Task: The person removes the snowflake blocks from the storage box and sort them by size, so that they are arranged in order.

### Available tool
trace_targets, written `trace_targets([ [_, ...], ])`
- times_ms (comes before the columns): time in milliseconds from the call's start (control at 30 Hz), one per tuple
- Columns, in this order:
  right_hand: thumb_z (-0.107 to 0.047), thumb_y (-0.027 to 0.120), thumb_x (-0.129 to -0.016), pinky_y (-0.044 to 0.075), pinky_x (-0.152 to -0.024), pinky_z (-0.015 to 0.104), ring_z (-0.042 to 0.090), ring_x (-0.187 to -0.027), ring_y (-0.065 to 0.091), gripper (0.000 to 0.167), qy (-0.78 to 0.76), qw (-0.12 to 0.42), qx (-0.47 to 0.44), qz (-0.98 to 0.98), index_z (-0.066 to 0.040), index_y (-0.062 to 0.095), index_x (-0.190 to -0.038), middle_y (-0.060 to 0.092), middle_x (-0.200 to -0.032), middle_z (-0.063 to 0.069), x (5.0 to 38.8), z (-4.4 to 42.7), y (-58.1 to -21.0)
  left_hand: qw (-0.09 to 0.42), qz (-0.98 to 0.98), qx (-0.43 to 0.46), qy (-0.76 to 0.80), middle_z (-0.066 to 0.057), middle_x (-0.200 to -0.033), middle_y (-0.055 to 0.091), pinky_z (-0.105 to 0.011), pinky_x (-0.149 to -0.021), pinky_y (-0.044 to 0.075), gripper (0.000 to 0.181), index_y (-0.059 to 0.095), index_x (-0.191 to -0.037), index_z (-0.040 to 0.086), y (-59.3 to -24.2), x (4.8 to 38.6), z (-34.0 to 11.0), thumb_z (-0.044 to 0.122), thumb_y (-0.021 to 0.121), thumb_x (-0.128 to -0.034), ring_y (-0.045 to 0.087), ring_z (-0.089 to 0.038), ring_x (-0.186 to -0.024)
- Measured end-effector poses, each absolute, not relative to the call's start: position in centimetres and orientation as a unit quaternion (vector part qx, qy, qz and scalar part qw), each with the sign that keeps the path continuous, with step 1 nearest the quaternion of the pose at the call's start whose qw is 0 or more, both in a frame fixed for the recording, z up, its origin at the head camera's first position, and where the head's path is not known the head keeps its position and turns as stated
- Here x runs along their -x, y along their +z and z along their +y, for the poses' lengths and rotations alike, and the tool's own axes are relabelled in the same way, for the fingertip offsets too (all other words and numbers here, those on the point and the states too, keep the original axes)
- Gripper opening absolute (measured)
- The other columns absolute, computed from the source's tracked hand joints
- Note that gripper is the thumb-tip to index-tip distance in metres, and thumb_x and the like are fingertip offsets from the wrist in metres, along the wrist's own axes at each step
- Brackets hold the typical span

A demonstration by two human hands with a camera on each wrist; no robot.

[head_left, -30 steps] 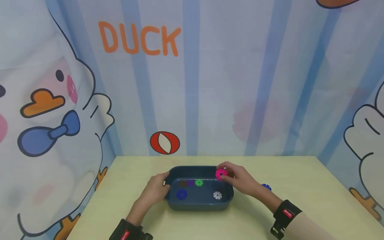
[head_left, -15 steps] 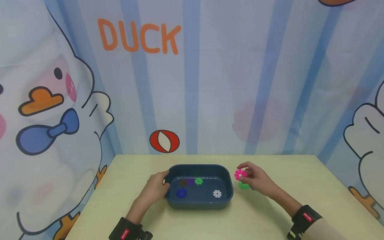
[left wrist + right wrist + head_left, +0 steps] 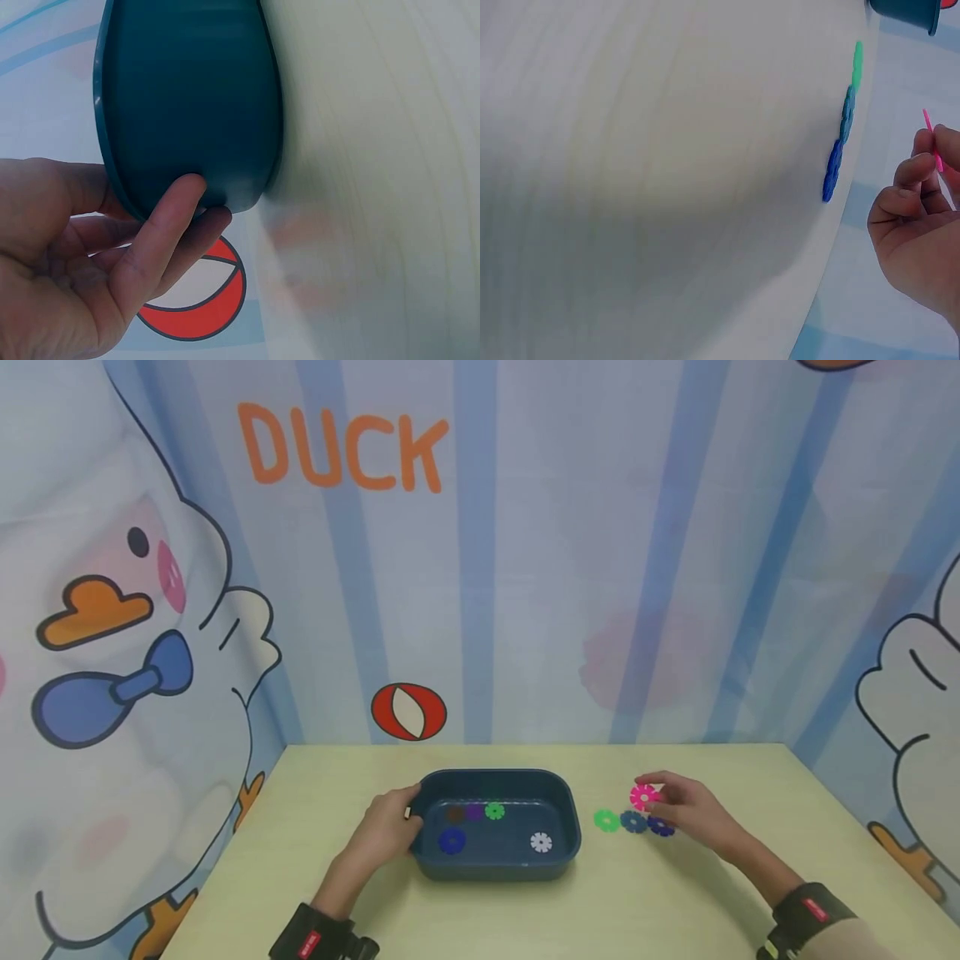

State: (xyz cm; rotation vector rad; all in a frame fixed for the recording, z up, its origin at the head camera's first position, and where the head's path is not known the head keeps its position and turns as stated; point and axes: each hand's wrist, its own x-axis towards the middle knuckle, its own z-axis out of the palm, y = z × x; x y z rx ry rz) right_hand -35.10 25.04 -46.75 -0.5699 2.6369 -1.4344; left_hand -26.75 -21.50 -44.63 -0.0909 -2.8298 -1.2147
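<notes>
In the head view my left hand (image 3: 386, 828) grips the left end of a dark blue plastic tub (image 3: 495, 870); the left wrist view shows its fingers against the tub's outer wall (image 3: 191, 90). My right hand (image 3: 693, 810) pinches a pink notched snowflake disc (image 3: 643, 797) between thumb and fingers, seen edge-on in the right wrist view. Just below it, a green disc (image 3: 607, 820), a grey-blue disc (image 3: 633, 822) and a dark blue disc (image 3: 661, 827) lie in a row on the table, the last partly behind the hand.
Inside the tub lie a blue disc (image 3: 452, 841), a white disc (image 3: 541, 842), a small green disc (image 3: 494, 811), a purple disc (image 3: 475, 812) and a brown disc (image 3: 455, 814). The pale yellow table (image 3: 337, 777) ends at a duck-printed curtain (image 3: 540, 568).
The right hand has carried the pink disc rightward, from over the tub's right rim to above the row of discs, which has come into view. The left hand stays on the tub.
</notes>
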Motion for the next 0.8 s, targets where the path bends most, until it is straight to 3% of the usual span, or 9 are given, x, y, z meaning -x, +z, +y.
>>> trace_targets([
  [200, -0.007, 0.070, -0.099, 0.048, -0.058, 0.030, 0.017, -0.065, 0.053, 0.046, -0.454, 0.051, 0.157, 0.876, 0.007, 0.055, -0.140, 0.057, -0.078, 0.007, 34.9, 26.9, -47.5, 0.029, -0.920, 0.026, -0.391, -0.032, -0.146, 0.058, -0.030, -0.050, 0.055, 0.057, 0.048, -0.152, -0.011, -44.7, 26.8, -21.5, -0.006, 0.058, -0.0966, 0.061, -0.014, -0.050],
  [800, -0.007, 0.062, -0.101, 0.044, -0.059, 0.029, 0.021, -0.071, 0.053, 0.040, -0.416, 0.058, 0.075, 0.904, 0.006, 0.059, -0.140, 0.058, -0.081, 0.007, 34.9, 30.7, -49.0, 0.034, -0.919, 0.033, -0.392, -0.032, -0.144, 0.060, -0.030, -0.049, 0.055, 0.057, 0.048, -0.152, -0.012, -44.7, 26.8, -21.4, -0.006, 0.058, -0.0963, 0.060, -0.014, -0.048],
])
